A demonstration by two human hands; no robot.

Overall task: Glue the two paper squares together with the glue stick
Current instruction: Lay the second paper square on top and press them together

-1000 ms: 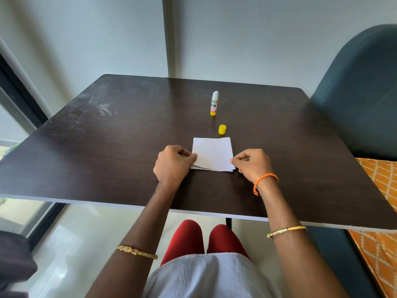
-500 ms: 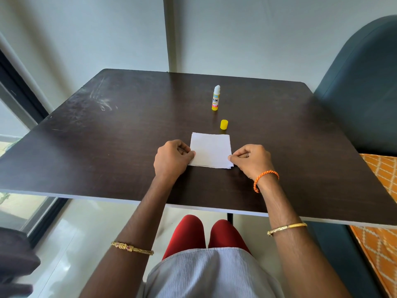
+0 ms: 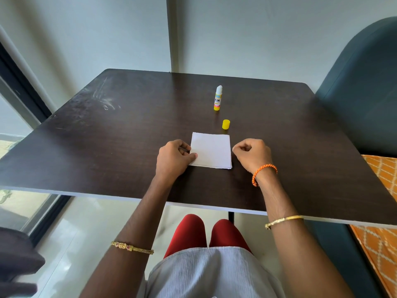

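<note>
Your two paper squares [image 3: 211, 150] lie stacked on the dark table [image 3: 107, 136], a little in from its near edge and about midway between its left and right edges. The stack is not quite flush: a sliver of the lower sheet shows along the near edge and at the near right corner.

Your left hand [image 3: 174, 157] curls at the stack's left edge, thumb tip resting on the top sheet near its near left corner; whether the fingers go under the paper, you cannot tell from here. Your right hand [image 3: 253, 154] sits just beside the right edge, fingers curled into a loose fist, apparently holding nothing and seemingly clear of the paper.

Judging by this, you are at the pressing stage. Flatten your fingers and smooth from the middle outward to each edge, keeping one hand as an anchor so the top sheet does not skid. Nudge the corners flush first, while any glue can still slide. Press the near right corner especially.

As for containers: the glue stick [image 3: 218, 98] stands upright toward the table's far edge, uncapped, its white tip exposed. Its yellow cap [image 3: 226, 124] stands apart, between the stick and the paper. Recap it soon, or the tip will likely dry.
</note>
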